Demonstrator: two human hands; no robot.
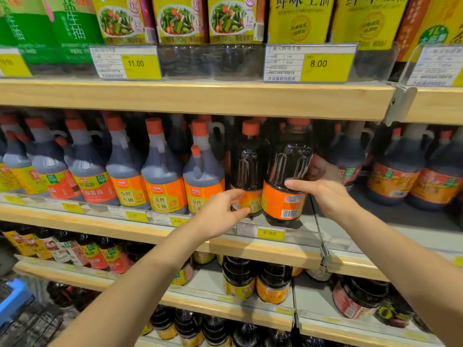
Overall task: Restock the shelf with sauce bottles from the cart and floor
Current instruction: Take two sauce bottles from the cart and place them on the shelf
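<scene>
At the middle shelf (195, 98), seen from the head camera, two bare forearms reach up from six o'clock. The right hand (323, 189) grasps a dark sauce bottle (288, 176) at about three o'clock of centre: the thumb lies across the front just above the orange label, and the fingers wrap behind the right side. That bottle stands upright on the shelf board, its base at the front edge just above a yellow price tag (270, 233) reading 6.90. The left hand (220, 211) is at centre, fingers curled onto the lower label of a second dark bottle (246, 169) that stands just beside the first, on its left; thumb and fingertips touch the label, though I cannot tell how firm the hold is.

Farther left, toward nine o'clock, a row of jugs (162, 171) with orange caps and handles fills the same shelf, touching side by side. At three o'clock, more jugs sit beyond a clear divider (317, 216).

Above, at twelve o'clock, yellow cartons (298, 18) stand behind tags marked 11.00 and 8.00. At seven o'clock, low down, part of a wire cart (27, 321) shows, blurred.
</scene>
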